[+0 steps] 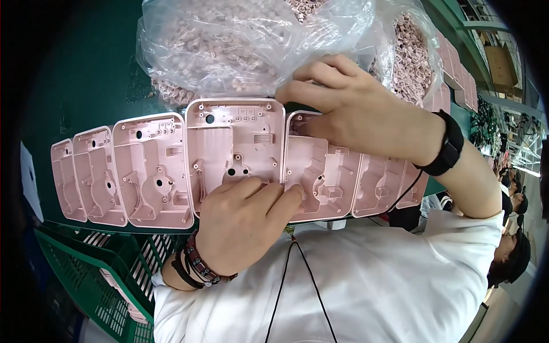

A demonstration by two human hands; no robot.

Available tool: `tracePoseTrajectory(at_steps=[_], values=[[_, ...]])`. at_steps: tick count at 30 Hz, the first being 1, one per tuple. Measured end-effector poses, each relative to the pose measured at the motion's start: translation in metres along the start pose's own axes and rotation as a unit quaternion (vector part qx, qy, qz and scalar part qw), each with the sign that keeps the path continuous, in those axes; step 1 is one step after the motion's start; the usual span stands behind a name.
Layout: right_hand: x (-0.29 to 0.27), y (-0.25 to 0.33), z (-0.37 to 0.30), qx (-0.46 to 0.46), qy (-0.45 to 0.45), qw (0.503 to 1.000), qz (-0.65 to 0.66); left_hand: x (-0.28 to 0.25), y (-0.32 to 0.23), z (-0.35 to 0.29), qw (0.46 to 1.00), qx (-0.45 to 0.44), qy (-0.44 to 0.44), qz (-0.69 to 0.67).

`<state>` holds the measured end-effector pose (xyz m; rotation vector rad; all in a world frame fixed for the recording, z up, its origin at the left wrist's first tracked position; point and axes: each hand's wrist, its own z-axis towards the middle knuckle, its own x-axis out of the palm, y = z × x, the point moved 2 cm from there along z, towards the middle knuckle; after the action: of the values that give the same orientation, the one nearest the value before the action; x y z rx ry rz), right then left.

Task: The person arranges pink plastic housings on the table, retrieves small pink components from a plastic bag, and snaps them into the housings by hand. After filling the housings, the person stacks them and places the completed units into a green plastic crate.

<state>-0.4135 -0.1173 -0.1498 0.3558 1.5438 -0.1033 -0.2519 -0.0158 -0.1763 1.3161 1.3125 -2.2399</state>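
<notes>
A row of pale pink plastic housings lies open side up, with posts, holes and ribs moulded inside. My left hand (243, 220) rests over the lower part of the centre housing (257, 154), fingers curled down into it. Its thumb side reaches the housing to the right (306, 160). Whatever those fingertips hold, if anything, is hidden. My right hand (354, 108) bends over the upper end of that right-hand housing, fingers curled. One finger is near the top right corner of the centre housing; its fingertips and anything in them are concealed.
Beyond the housings, clear plastic bags (211, 46) hold many small pink parts, with more in the bag at right (409, 57). Further pink housings (457, 74) are stacked far right. A green crate (108, 268) stands at lower left, below the green table (86, 86).
</notes>
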Motion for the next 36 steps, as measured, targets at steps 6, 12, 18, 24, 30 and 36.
tracePoseTrajectory(at_steps=[6, 12, 18, 24, 30, 36], values=[[-0.016, 0.002, -0.005, 0.038, -0.015, 0.992, 0.118, -0.005, 0.001, -0.001, 0.999, 0.020, -0.028, -0.003], [-0.043, 0.031, 0.010, 0.150, 0.012, 0.962, 0.229, -0.023, 0.004, -0.010, 0.819, -0.170, -0.159, -0.525], [-0.015, 0.016, -0.006, 0.147, -0.031, 0.988, 0.021, -0.030, 0.008, -0.005, 0.946, -0.120, -0.067, -0.294], [0.004, 0.018, -0.004, 0.111, -0.012, 0.992, -0.053, -0.009, -0.001, -0.002, 0.993, -0.044, -0.057, -0.093], [-0.002, 0.016, -0.007, 0.094, 0.011, 0.995, -0.032, -0.010, -0.002, -0.001, 0.996, -0.056, -0.040, -0.063], [-0.001, 0.016, -0.011, 0.117, -0.011, 0.993, -0.014, -0.018, 0.003, -0.005, 0.982, -0.076, -0.042, -0.169]])
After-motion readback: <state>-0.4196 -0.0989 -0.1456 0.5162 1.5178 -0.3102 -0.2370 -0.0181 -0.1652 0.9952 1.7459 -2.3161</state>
